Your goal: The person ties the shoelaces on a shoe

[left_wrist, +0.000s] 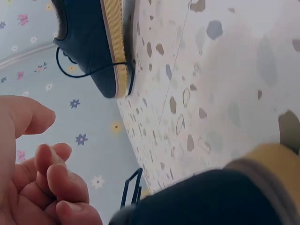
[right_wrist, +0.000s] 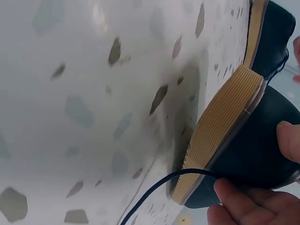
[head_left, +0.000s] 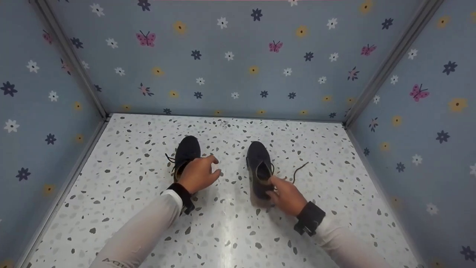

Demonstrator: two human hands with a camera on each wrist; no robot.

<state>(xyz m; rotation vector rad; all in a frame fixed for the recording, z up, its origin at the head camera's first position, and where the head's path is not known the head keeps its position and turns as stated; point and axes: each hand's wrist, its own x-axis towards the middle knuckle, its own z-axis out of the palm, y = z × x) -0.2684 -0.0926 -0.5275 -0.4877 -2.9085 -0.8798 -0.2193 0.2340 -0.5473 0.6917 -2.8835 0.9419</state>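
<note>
Two dark lace-up shoes with ribbed yellowish soles are on the speckled floor, toes pointing to the back wall. My right hand (head_left: 288, 197) grips the rear of the right shoe (head_left: 257, 152), thumb against the heel and fingers at its side. In the right wrist view its sole (right_wrist: 220, 126) slants away from the floor, shadow beneath. From that shoe a loose dark lace (head_left: 299, 169) trails out to the right. Over the left shoe (head_left: 187, 147) hovers my left hand (head_left: 199, 174), fingers loosely bent around nothing, hiding its heel.
Blue-grey panels with flowers and butterflies enclose the floor: a back wall (head_left: 238, 44), a left wall (head_left: 33, 111) and a right wall (head_left: 420, 123). Metal posts stand at the corners. Another lace (head_left: 170, 158) sticks out left of the left shoe.
</note>
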